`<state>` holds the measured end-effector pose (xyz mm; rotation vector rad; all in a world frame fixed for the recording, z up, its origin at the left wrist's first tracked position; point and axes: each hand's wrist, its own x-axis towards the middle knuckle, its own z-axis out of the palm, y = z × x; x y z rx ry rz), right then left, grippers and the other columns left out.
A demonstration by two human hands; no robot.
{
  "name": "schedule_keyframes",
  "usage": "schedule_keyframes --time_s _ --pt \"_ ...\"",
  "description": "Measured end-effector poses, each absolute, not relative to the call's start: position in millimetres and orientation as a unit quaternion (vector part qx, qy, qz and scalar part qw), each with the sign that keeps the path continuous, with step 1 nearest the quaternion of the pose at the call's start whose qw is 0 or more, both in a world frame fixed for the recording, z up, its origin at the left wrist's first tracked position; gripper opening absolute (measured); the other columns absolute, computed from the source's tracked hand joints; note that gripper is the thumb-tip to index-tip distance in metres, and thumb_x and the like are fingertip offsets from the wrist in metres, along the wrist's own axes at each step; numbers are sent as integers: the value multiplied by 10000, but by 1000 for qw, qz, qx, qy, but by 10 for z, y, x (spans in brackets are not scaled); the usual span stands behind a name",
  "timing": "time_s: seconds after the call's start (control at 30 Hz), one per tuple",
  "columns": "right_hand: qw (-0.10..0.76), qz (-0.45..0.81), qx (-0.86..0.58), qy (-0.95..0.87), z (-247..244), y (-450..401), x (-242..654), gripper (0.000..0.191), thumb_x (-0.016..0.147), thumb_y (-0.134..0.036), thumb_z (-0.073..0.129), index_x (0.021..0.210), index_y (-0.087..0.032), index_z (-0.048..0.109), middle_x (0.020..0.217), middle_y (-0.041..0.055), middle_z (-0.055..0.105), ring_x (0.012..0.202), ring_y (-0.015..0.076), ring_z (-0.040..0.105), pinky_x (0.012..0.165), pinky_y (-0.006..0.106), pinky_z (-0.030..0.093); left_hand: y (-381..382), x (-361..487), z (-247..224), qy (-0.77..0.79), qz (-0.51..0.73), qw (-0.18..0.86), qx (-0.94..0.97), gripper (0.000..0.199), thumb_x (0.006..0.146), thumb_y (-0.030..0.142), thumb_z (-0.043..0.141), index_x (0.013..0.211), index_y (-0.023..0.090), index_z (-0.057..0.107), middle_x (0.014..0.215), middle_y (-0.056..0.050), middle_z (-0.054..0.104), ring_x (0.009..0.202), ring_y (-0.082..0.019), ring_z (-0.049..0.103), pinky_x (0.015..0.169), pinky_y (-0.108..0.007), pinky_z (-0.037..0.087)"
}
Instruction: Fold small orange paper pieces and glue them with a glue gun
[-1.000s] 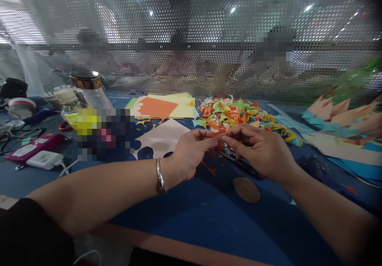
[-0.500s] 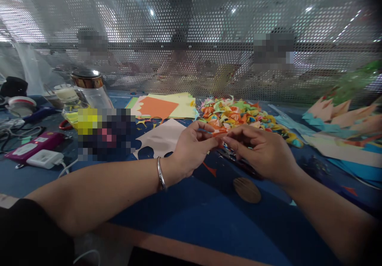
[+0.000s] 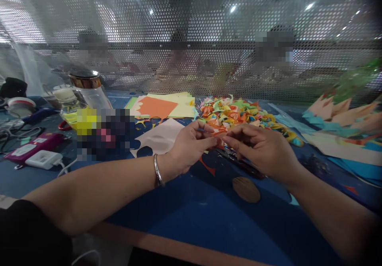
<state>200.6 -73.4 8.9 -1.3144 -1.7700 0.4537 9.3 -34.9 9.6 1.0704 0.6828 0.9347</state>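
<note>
Between both hands, above the blue table (image 3: 191, 214), is a small orange paper piece (image 3: 220, 134), partly hidden by fingers. My left hand (image 3: 192, 146) pinches it from the left, thumb and fingers together. From the right, my right hand (image 3: 261, 148) pinches its other side. Just behind the hands lies a heap of colourful folded paper pieces (image 3: 235, 113). A pale pink sheet with curved cut-outs (image 3: 162, 134) lies left of my left hand. Under my right hand are dark-handled scissors or a similar tool (image 3: 247, 166), partly covered. A brown oval disc (image 3: 246, 189) lies nearer me.
Orange and yellow paper sheets (image 3: 159, 107) lie at the back. Left stand a lidded jar (image 3: 92, 91) and a bottle (image 3: 67, 103), near a purple power strip (image 3: 37, 148) with cables. Pointed paper shapes (image 3: 340, 113) stand at right. A perforated metal screen (image 3: 191, 63) rises behind.
Both hands stay together on the orange paper piece, with only a slight shift of the fingers. The view has moved very little, and the things on the table lie as before.
</note>
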Motion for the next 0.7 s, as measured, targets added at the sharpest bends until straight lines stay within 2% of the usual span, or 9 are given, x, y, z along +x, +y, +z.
schedule_keyframes --time_s 0.23,0.43,0.57,0.7 --pt "435 166 -526 -712 110 -742 1987 232 909 -470 731 859 -244 746 628 -7 690 433 114 579 413 246 439 -406 97 140 320 412 718 461 257 870 28 742 924 190 550 669 32 695 610 -90 665 671 -222 505" --pt "428 176 -526 -714 134 -750 1977 246 920 -487 716 858 -251 740 618 -3 698 422 120 564 401 259 414 -435 111 148 318 387 771 393 290 888 6 709 977 200 514 727 1 722 654 -129 708 756 -284 566" --pt "421 171 -528 -718 126 -745 1989 248 931 -482 706 871 -246 755 603 1 691 423 126 577 411 260 417 -420 125 137 308 386 788 366 292 865 -21 722 949 188 536 729 9 711 656 -101 682 736 -233 534" --pt "410 170 -532 -721 110 -728 2010 322 927 -555 712 881 -239 755 640 10 717 435 128 594 420 257 438 -397 133 143 320 372 795 358 230 897 -14 684 902 176 554 717 24 696 631 -80 670 672 -195 514"
